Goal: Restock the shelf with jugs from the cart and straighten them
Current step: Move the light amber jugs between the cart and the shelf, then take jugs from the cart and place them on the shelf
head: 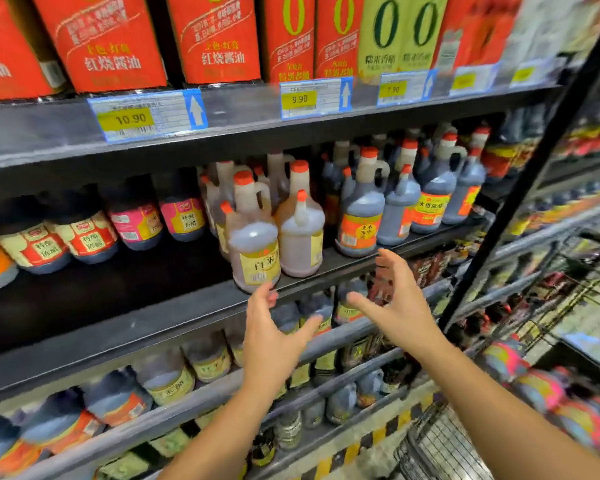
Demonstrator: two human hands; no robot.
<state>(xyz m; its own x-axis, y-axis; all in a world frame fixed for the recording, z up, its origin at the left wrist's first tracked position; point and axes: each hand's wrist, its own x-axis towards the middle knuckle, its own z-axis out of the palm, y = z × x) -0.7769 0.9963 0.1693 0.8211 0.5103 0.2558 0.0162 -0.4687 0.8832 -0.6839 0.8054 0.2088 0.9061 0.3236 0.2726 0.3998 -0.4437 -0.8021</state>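
- Head view, progress: the middle shelf [125,292] is only partly filled. Two pale jugs stand at its front edge, with more pale ones ranked behind them and a block of dark jugs [361,216] to their right.
- To the left of the pale jugs a wide stretch of shelf board lies bare, up to the pink-labelled bottles [184,216] set further back. I judge that more stock belongs there, so restocking looks about midway.
- The wire cart [440,441] shows at the lower right. What lies near it is too blurred to tell whether any jugs are left to bring over.
- The left hand [271,327] reaches up with its fingers [269,296] straight and released, holding nothing. The tips are just under the base of the front jug; I cannot tell whether they touch it.
- The right hand [399,306] is spread wide and released too. It hangs empty in front of the shelf's front edge, below the dark jugs.
- The straightening step seems to be the one in hand.
- The white rice vinegar jug [253,251] is at the very front edge: cloudy translucent plastic, red cap, moulded handle, yellow label facing outward.
- The second pale jug [300,237] is just beside it on the right, with its label turned away to the right, so it probably needs rotating.
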